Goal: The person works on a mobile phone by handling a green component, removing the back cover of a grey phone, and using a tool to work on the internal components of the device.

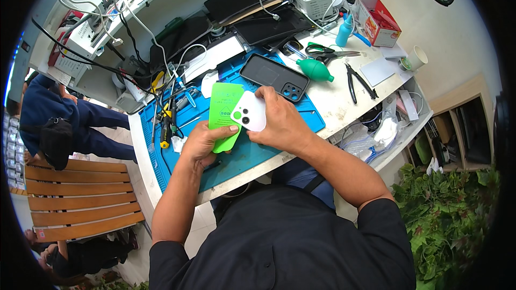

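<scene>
My right hand point(282, 121) grips a white phone point(249, 111), back side up with its two camera lenses showing. My left hand point(201, 142) holds a bright green flat film sheet point(224, 113) beside and partly under the phone, thumb pressed on its lower edge. Both hands hover over a blue work mat point(188, 156) on a white bench. A black phone case point(274, 77) lies on the mat just beyond the phone.
Screwdrivers point(165, 123) lie at the mat's left. A green air blower point(314, 70), scissors point(325, 51), black pliers point(357, 81), a blue bottle point(344, 32), a red box point(379, 21) and a paper cup point(415, 59) sit to the right. Cables hang behind. Another person point(59, 118) stands at left near a wooden bench point(80, 193).
</scene>
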Demonstrator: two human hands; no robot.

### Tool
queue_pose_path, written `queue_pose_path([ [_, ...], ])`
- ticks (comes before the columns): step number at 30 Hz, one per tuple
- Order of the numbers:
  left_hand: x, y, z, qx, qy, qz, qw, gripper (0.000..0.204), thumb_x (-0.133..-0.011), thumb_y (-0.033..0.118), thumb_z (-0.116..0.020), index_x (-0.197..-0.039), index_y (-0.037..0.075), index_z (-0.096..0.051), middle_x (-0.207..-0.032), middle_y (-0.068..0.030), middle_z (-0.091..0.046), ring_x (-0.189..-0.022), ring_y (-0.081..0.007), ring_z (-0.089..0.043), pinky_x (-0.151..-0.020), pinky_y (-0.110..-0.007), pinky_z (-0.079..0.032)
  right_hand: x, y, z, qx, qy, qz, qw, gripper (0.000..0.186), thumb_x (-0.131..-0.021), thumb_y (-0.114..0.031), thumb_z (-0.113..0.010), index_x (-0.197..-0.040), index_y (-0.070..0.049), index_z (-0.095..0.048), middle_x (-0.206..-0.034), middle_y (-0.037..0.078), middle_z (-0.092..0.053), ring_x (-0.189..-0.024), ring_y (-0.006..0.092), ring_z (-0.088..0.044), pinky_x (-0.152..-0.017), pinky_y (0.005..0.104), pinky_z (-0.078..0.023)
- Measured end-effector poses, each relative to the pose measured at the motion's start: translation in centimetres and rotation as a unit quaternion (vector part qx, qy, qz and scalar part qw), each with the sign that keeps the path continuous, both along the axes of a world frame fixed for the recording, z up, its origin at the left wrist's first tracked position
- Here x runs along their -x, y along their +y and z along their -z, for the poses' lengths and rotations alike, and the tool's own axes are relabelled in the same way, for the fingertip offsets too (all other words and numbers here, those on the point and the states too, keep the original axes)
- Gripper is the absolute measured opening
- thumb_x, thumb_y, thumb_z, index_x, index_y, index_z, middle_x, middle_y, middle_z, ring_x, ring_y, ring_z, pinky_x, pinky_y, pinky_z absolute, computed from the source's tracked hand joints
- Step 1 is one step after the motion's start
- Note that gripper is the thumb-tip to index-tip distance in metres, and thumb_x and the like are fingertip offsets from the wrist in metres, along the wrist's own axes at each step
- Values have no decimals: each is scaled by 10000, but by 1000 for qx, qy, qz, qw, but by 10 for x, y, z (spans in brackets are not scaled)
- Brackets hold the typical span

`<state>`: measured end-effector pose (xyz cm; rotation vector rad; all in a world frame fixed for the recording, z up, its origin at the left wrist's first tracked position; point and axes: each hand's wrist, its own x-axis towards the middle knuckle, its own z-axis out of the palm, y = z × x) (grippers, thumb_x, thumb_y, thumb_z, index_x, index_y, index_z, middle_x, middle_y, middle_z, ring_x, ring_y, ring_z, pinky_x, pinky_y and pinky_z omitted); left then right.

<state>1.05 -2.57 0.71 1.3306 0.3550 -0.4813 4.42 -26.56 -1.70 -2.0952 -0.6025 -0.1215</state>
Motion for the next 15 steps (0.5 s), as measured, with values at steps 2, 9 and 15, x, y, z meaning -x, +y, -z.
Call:
queue_pose_path([
  [2,1,0,-1,-2,1,-2,1000,288,-895,121,-927,-1100,-11,-774,-931,-87,-776,-708,-172,-725,-563,-336,-569,1,1,-6,-1,10,-2,1000,842,-721,-187,-933,-1376,81,-478,-1253,328,-685,-1195,476,-709,-1053,486,-568],
  [9,1,1,-1,-2,2,6,1000,315,-896,130,-925,-1126,-5,-757,-940,-78,-764,-702,-172,-719,-563,-337,-566,2,1,-8,-1,20,-8,1000,841,-718,-178,-936,-1374,94,-484,-1263,333,-681,-1211,477,-706,-1066,485,-563],
  [15,1,1,0,5,0,9,1000,316,-896,130,-925,-1127,-3,-756,-935,-76,-765,-704,-171,-722,-561,-339,-563,1,1,-1,-1,-11,0,1000,831,-729,-202,-919,-1374,70,-473,-1231,309,-687,-1149,460,-721,-1014,484,-583],
])
